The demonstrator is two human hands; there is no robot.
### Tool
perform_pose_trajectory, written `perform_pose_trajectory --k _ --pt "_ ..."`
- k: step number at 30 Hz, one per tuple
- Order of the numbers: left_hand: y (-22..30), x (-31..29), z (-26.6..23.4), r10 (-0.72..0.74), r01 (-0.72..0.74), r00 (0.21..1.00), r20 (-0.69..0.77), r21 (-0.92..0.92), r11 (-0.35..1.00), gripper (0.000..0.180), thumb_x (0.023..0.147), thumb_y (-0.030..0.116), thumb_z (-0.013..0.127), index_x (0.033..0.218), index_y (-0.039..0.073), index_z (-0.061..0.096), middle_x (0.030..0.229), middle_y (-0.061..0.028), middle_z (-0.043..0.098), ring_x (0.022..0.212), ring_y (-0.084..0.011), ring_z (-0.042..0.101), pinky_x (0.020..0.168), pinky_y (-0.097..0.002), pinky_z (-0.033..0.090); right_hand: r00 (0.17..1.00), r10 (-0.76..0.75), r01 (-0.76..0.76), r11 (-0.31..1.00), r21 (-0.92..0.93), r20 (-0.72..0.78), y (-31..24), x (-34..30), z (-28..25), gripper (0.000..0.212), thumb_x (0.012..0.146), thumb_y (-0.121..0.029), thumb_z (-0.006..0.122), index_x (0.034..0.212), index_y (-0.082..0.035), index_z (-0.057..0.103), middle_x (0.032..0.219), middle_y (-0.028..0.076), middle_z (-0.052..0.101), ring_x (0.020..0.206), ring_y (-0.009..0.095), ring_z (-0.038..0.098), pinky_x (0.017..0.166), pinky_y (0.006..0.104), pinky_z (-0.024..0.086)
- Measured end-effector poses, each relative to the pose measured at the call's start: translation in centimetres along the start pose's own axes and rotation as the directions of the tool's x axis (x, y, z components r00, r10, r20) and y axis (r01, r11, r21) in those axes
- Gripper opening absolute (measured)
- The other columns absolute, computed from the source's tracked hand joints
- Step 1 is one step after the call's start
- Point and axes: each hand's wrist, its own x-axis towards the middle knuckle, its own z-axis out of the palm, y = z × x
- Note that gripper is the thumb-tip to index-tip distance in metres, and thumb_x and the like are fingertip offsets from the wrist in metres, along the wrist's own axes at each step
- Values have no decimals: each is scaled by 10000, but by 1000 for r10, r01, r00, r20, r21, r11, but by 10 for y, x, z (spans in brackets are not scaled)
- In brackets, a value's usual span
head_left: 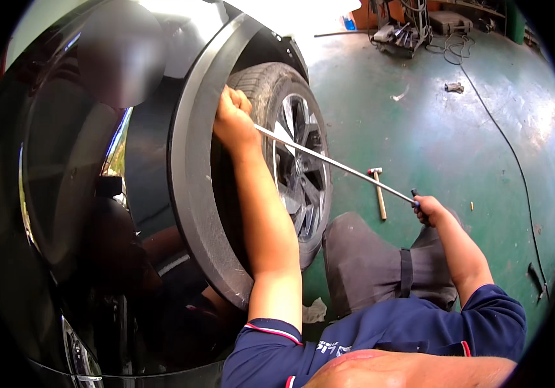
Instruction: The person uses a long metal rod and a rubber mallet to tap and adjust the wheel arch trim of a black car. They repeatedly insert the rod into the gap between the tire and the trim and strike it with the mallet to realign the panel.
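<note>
Rod [348, 169], long, straight and silvery, slanting across the face of the wheel [298, 171] from beside the left wrist down to the right hand [428, 210], whose fingers are curled closed about its blue grip [416, 204]. Probably stiff, moderately heavy and smooth along the shaft, it should handle best from that grip, with a second hold farther up. The left hand [235, 126] lies between arch trim [190, 129] and tyre [277, 72], fingers bent inward; whether they clasp the rod cannot be told. Beyond: a hammer [379, 195] on green floor [381, 123].
</note>
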Motion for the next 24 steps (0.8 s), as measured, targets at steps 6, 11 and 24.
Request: perform_pose_trajectory --k 6,11,24 --pt "3 -4 12 -2 3 1000 -23 2 1000 381 945 110 434 610 139 255 568 35 233 467 -87 255 456 -271 210 1000 11 -11 999 -41 -9 -4 -21 -4 295 1004 -350 479 832 -128 569 638 -34 504 472 80 412 435 267 349" --pt "7 -6 16 -6 7 999 -53 13 1000 362 919 82 424 605 138 252 568 32 233 468 -89 255 458 -269 216 1000 10 -11 999 -32 -27 -11 -32 -7 269 980 -312 506 802 -117 563 645 -21 508 500 91 436 460 275 363" --pt "6 -6 16 -24 24 999 -39 6 1000 371 914 85 439 601 145 250 579 29 245 478 -93 261 466 -271 225 999 -2 1 1000 -25 -35 -7 -26 -12 244 971 -300 509 829 -109 565 647 -17 512 486 96 425 450 284 359"
